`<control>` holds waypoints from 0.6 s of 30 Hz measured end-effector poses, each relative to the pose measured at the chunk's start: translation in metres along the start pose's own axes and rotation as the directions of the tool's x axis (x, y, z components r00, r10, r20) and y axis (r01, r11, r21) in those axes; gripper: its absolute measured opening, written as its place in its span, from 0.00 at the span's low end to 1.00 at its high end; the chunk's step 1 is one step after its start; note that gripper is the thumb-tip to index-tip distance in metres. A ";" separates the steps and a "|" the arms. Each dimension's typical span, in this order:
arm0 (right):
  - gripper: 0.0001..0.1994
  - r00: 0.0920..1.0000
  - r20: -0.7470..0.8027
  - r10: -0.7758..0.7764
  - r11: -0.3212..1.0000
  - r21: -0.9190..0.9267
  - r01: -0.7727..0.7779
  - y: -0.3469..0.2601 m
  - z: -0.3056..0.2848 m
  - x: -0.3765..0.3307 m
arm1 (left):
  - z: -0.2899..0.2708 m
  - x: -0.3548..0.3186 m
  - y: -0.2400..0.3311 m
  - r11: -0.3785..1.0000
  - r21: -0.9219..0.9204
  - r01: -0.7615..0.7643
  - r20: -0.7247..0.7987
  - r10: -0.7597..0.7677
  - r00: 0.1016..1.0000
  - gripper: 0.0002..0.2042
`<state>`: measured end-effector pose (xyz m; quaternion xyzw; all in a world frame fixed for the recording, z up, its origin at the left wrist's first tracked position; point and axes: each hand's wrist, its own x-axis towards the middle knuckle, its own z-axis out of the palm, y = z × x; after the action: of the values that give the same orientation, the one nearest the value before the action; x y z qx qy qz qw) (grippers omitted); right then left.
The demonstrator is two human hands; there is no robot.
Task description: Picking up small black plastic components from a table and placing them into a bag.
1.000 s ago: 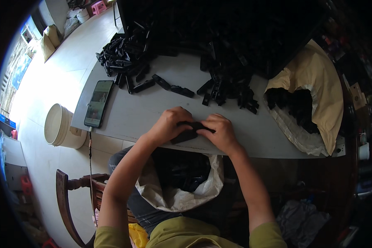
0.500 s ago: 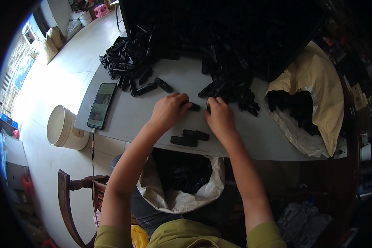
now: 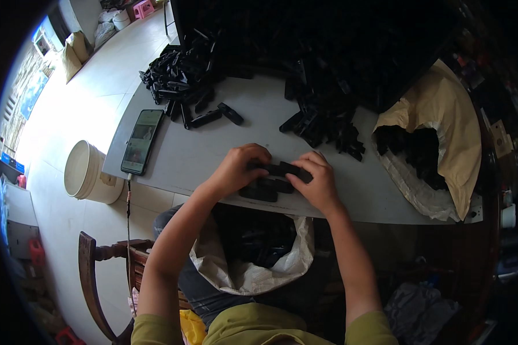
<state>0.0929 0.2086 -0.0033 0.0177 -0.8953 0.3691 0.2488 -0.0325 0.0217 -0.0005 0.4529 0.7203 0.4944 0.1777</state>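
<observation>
Fingers of the left hand (image 3: pixel 237 168) and right hand (image 3: pixel 319 180) are pinching black pieces (image 3: pixel 279 169) between them; I'm seeing these just inside the near edge of the grey table (image 3: pixel 195 158). Bare surface is stretching ahead to the dark heap (image 3: pixel 329 127) and left to the phone (image 3: pixel 141 142). Compared with a moment ago, both hands are sitting nearer that edge.

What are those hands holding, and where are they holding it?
Black parts: the left hand pinches the left end, the right hand the right end. Whether they're joined can't be told.
</observation>
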 end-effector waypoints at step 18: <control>0.17 0.938 -0.114 0.327 0.910 -0.229 -0.345 0.012 -0.006 0.028 | -0.040 0.016 -0.013 0.880 0.473 0.034 -0.310 0.130 0.942 0.16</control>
<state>0.0685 0.2251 0.0049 -0.1810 -0.9140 0.2931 0.2143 -0.0747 0.0114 0.0092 0.4105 0.8267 0.3775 -0.0745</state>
